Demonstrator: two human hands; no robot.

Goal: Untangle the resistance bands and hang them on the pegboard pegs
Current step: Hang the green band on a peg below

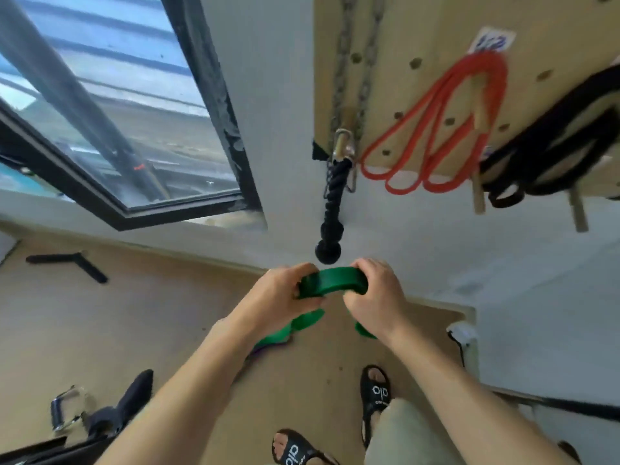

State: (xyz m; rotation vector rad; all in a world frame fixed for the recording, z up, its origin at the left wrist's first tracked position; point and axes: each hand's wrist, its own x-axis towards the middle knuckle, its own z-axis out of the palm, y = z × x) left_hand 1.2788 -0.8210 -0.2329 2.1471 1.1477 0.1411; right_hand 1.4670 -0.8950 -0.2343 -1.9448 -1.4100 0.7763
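Observation:
A wide green resistance band (330,280) arches between my two hands at mid-frame. My left hand (278,290) grips its left end and my right hand (375,290) grips its right end, fingers curled over it. The band's loose loops hang below my wrists, with a bit of purple band (268,347) showing under my left forearm. On the wooden pegboard (419,31) at the upper right hang red bands (436,129) and black bands (550,146). Two bare wooden pegs (478,196) stick out near the board's lower edge.
A black rope handle (332,209) hangs on chains from the pegboard's left side, just above my hands. A window (117,112) fills the upper left. Black handles (77,263) and metal grips (67,411) lie on the wooden floor. My sandalled feet (374,397) stand below.

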